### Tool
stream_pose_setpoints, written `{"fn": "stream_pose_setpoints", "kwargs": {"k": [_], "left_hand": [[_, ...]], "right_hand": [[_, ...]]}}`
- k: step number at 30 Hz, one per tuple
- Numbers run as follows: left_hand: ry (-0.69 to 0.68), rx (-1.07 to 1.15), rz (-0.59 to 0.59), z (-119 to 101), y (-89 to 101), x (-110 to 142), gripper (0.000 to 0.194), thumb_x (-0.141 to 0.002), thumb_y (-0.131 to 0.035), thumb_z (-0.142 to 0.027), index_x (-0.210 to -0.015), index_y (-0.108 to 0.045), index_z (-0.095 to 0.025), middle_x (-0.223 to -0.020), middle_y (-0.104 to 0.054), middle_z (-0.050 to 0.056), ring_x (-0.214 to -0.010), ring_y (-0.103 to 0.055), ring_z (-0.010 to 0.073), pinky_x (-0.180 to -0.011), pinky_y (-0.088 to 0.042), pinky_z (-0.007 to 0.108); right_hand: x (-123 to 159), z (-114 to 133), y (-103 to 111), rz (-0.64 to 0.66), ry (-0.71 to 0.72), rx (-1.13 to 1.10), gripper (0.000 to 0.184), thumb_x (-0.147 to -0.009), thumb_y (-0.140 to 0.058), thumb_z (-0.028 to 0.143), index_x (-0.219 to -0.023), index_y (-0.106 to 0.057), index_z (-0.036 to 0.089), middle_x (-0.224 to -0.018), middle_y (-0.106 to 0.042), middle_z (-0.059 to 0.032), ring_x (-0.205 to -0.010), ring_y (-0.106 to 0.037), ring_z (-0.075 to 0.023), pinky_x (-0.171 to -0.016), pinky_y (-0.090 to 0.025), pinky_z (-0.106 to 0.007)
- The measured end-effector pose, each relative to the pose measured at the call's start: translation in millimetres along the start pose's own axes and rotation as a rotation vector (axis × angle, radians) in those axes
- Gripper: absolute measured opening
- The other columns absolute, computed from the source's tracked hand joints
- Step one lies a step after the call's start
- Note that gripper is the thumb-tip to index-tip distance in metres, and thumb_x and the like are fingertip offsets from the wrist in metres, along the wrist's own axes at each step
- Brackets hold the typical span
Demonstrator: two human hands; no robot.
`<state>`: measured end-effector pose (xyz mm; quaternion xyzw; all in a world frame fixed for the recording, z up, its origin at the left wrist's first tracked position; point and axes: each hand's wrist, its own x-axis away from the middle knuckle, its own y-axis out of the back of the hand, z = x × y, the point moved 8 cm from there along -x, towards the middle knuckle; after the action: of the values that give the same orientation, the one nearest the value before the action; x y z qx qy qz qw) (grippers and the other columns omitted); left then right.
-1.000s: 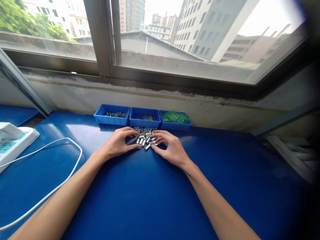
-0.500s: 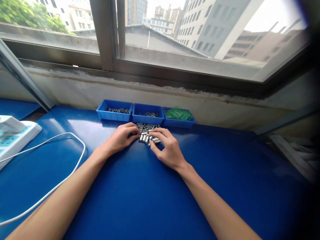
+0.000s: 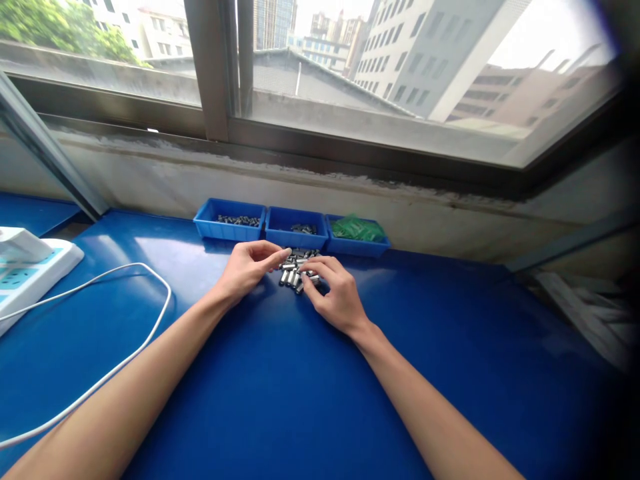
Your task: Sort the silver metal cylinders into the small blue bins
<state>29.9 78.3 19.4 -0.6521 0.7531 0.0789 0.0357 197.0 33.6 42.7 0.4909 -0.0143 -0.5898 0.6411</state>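
A pile of small, short metal cylinders [image 3: 291, 277], silvery with dark ends, lies on the blue tabletop between my hands. At the pile's left edge is my left hand [image 3: 246, 270], its thumb stretched out over the pieces. The fingers curve behind that thumb, with their tips partly hidden; I see nothing held. From the right, my right hand [image 3: 339, 293] arches over the pile, fingers bent and thumb apart from them. Its fingertips touch or nearly touch the nearest cylinders, and it covers part of the pile.
Behind the pile stand three blue bins in a row: a left bin [image 3: 227, 230] with small metal parts, a middle bin [image 3: 295, 239] with a few dark parts, and a right bin [image 3: 360, 248] with green material. A white power strip [image 3: 60, 257] and white cable [image 3: 159, 317] lie left.
My left thumb has swung forward over the pile's edge. My right hand has shifted left, closer in on the cylinders, and the pile is more compact. The view has tilted slightly.
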Motion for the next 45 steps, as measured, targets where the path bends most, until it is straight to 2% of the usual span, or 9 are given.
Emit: {"fn": "stream_pose_setpoints", "kwargs": {"k": [6,13,20,26,29,33,36,39,45], "left_hand": [[0.116,0.196,-0.02,12.0,1.1,-2.7,0.039,-0.074,-0.076,-0.052,-0.072,-0.064,-0.015,-0.06,-0.06,-0.001,-0.05,-0.049,0.0069,-0.048,-0.037,0.019],[0.094,0.286,-0.097,16.2,11.4,-6.0,0.043,-0.071,-0.081,-0.043,-0.098,-0.069,-0.012,-0.083,-0.075,0.008,-0.076,-0.07,0.0157,-0.077,-0.055,0.029],[-0.063,0.476,-0.322,-5.0,51.6,-20.2,0.046,-0.072,-0.081,-0.027,-0.114,-0.067,-0.012,-0.109,-0.073,0.012,-0.107,-0.069,0.0223,-0.104,-0.049,0.036],[-0.057,0.573,-0.29,-4.0,62.2,-25.2,0.051,-0.079,-0.071,-0.018,-0.128,-0.058,-0.016,-0.134,-0.06,0.016,-0.119,-0.063,0.025,-0.108,-0.047,0.039],[-0.106,0.365,-0.216,-7.1,54.8,-22.7,0.053,-0.083,-0.068,-0.024,-0.134,-0.055,-0.02,-0.13,-0.063,0.014,-0.113,-0.066,0.0249,-0.103,-0.05,0.042],[-0.289,-0.298,-0.06,-19.5,31.6,-14.3,0.033,-0.086,-0.063,-0.031,-0.115,-0.069,-0.017,-0.107,-0.073,0.011,-0.095,-0.07,0.0235,-0.092,-0.055,0.039],[-0.448,-0.662,0.11,-18.8,8.9,-5.4,0.028,-0.087,-0.06,-0.028,-0.11,-0.073,-0.019,-0.111,-0.071,0.009,-0.098,-0.068,0.0233,-0.093,-0.053,0.038],[-0.488,-0.8,0.2,-9.1,1.3,-2.2,0.026,-0.09,-0.056,-0.027,-0.105,-0.075,-0.019,-0.111,-0.071,0.009,-0.1,-0.067,0.0232,-0.094,-0.052,0.037],[-0.495,-0.856,0.198,-5.2,3.0,-2.0,0.024,-0.091,-0.056,-0.028,-0.104,-0.074,-0.02,-0.109,-0.072,0.008,-0.099,-0.067,0.0227,-0.093,-0.053,0.036]], "right_hand": [[1.0,-3.3,-3.2,0.028,-0.013,-0.015,0.011,-0.089,-0.06,0.019,-0.096,-0.068,0.023,-0.105,-0.068,-0.0072,-0.104,-0.062,-0.023,-0.094,-0.051,-0.04],[0.2,-3.4,-3.9,0.045,-0.026,-0.037,0.011,-0.089,-0.059,0.018,-0.095,-0.068,0.022,-0.102,-0.069,-0.0064,-0.101,-0.063,-0.0223,-0.092,-0.051,-0.038],[0.6,-5.8,-5.7,0.039,-0.021,-0.05,0.01,-0.088,-0.06,0.016,-0.093,-0.067,0.021,-0.098,-0.069,-0.0057,-0.096,-0.064,-0.0211,-0.087,-0.052,-0.036],[0.7,-5.6,-4.7,0.032,-0.026,-0.038,0.009,-0.089,-0.06,0.017,-0.093,-0.067,0.021,-0.098,-0.068,-0.0061,-0.096,-0.064,-0.0215,-0.087,-0.052,-0.037],[0.4,-4.9,-4.3,0.027,-0.024,-0.044,0.01,-0.088,-0.06,0.016,-0.092,-0.067,0.022,-0.098,-0.069,-0.006,-0.095,-0.064,-0.0216,-0.086,-0.053,-0.037],[0.1,-5.2,-4.3,0.028,-0.022,-0.039,0.01,-0.088,-0.06,0.016,-0.092,-0.067,0.022,-0.097,-0.069,-0.006,-0.095,-0.064,-0.0214,-0.086,-0.053,-0.037],[-0.1,-5.5,-4.1,0.03,-0.026,-0.033,0.01,-0.088,-0.06,0.016,-0.093,-0.067,0.021,-0.098,-0.069,-0.0058,-0.095,-0.064,-0.0211,-0.087,-0.052,-0.036],[-0.1,-5.2,-3.6,0.031,-0.029,-0.036,0.009,-0.088,-0.06,0.016,-0.092,-0.067,0.021,-0.097,-0.069,-0.0055,-0.094,-0.064,-0.0207,-0.084,-0.053,-0.035],[0.4,-4.7,-4.0,0.034,-0.023,-0.033,0.01,-0.088,-0.06,0.017,-0.092,-0.067,0.021,-0.097,-0.069,-0.0054,-0.094,-0.065,-0.0206,-0.084,-0.053,-0.035]]}}
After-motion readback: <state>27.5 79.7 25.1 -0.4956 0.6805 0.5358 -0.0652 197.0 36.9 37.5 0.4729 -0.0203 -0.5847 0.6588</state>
